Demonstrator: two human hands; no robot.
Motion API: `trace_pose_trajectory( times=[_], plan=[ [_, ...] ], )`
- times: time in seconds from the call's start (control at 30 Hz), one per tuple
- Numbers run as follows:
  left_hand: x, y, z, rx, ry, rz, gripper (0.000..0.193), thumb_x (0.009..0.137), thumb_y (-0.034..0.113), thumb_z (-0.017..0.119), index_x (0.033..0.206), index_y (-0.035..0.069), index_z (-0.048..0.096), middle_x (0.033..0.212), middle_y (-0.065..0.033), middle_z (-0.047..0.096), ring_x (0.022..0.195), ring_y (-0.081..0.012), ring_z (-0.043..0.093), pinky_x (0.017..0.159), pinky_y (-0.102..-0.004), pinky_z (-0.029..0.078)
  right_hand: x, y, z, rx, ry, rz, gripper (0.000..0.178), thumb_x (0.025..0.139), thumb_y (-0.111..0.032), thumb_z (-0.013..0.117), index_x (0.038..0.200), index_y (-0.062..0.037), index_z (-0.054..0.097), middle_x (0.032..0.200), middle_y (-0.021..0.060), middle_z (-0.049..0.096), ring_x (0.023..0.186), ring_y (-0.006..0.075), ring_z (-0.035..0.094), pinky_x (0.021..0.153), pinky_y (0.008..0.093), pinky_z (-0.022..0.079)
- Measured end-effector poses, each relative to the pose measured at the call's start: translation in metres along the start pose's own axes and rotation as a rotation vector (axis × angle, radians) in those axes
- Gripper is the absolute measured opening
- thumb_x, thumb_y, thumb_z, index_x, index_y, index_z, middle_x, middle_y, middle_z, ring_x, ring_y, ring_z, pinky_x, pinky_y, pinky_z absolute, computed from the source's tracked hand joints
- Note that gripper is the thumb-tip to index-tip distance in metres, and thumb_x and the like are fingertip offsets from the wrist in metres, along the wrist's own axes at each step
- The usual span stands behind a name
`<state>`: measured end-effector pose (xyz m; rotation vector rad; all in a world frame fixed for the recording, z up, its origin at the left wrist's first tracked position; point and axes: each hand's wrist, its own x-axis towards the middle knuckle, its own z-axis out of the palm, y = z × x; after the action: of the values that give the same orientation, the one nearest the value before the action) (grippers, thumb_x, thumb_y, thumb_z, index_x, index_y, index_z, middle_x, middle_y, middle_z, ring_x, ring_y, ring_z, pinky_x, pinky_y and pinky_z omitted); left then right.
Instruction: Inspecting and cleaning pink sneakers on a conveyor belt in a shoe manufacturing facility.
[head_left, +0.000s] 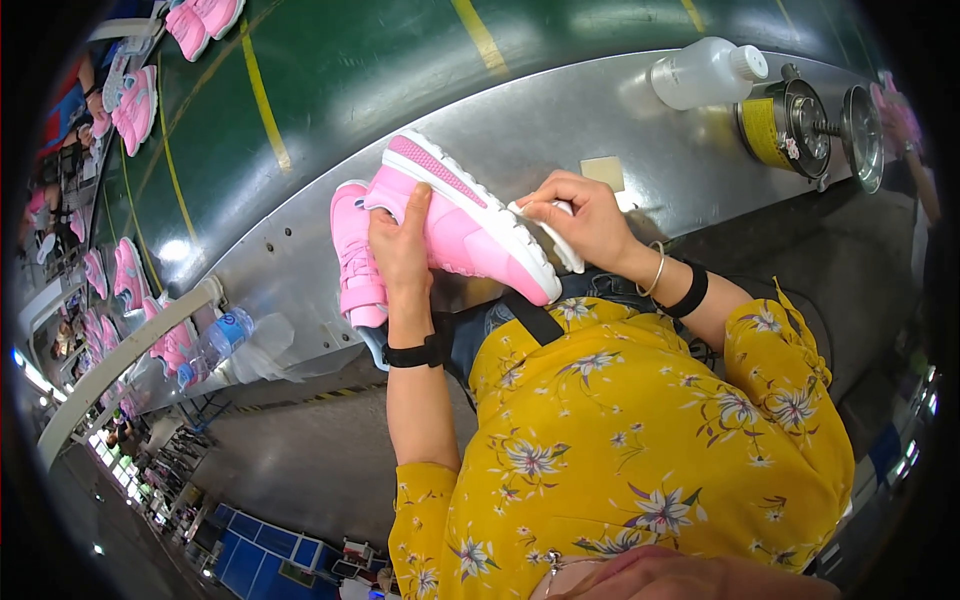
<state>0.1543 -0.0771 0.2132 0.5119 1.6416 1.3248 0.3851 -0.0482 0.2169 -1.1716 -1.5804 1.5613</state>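
My left hand (402,240) grips a pink sneaker (470,232) by its heel end, thumb on the upper. The shoe is tilted on its side, its white sole facing right and its toe pointing toward me. Fingers of my right hand (585,215) are closed on a white cloth (560,240), held against or close beside the sole's edge; exact contact is hard to tell. A second pink sneaker (357,250) with a strap lies just left of my left hand, on the metal bench.
The steel bench (540,130) edges a green conveyor belt (350,60) with yellow lines. At the right are a white plastic bottle (705,73), a metal can (790,125) and a pale square pad (603,172). More pink sneakers (135,108) and a water bottle (215,345) sit left, near a curved bar (125,360).
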Motion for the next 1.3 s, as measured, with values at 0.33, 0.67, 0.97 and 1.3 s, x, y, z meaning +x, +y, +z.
trace_pose_trajectory(
  times=[0.33, 0.67, 0.97, 1.3],
  plan=[
    [0.000, 0.007, 0.009, 0.096, 0.002, 0.006, 0.036, 0.089, 0.018, 0.072, 0.109, -0.008, 0.058, 0.103, -0.0155, 0.067, 0.084, -0.0197, 0.067, 0.073, -0.0311, 0.055, 0.005, -0.032, -0.002, -0.224, 0.006, -0.251, 0.011, 0.083, -0.005, 0.071, 0.094, -0.0031, 0.073, 0.084, 0.0087, 0.062, 0.075, 0.0206, 0.062, 0.068, 0.0307, 0.048],
    [0.004, 0.003, 0.015, 0.081, -0.018, 0.098, 0.042, 0.086, 0.019, 0.075, 0.112, -0.010, 0.059, 0.105, -0.0151, 0.068, 0.091, -0.0192, 0.066, 0.079, -0.0314, 0.052, -0.011, -0.041, -0.008, -0.567, -0.061, -0.514, 0.007, 0.081, -0.004, 0.070, 0.088, -0.0036, 0.066, 0.080, 0.0103, 0.052, 0.068, 0.0287, 0.058, 0.060, 0.0364, 0.049],
    [0.005, 0.000, 0.017, 0.214, 0.013, 0.118, 0.044, 0.088, 0.023, 0.071, 0.108, -0.013, 0.056, 0.098, -0.0227, 0.069, 0.088, -0.0261, 0.068, 0.077, -0.0365, 0.052, -0.007, -0.044, -0.018, -0.486, -0.131, -0.455, 0.005, 0.083, -0.004, 0.068, 0.087, -0.0027, 0.067, 0.082, 0.0115, 0.054, 0.071, 0.0294, 0.060, 0.062, 0.0371, 0.049],
    [0.008, -0.003, 0.023, 0.393, 0.052, 0.145, 0.050, 0.093, 0.035, 0.063, 0.110, -0.012, 0.056, 0.101, -0.0300, 0.066, 0.095, -0.0381, 0.067, 0.085, -0.0429, 0.049, 0.026, -0.034, -0.017, -0.418, -0.180, -0.424, 0.005, 0.084, -0.006, 0.069, 0.088, -0.0039, 0.069, 0.081, 0.0107, 0.057, 0.074, 0.0277, 0.061, 0.065, 0.0355, 0.049]
  ],
)
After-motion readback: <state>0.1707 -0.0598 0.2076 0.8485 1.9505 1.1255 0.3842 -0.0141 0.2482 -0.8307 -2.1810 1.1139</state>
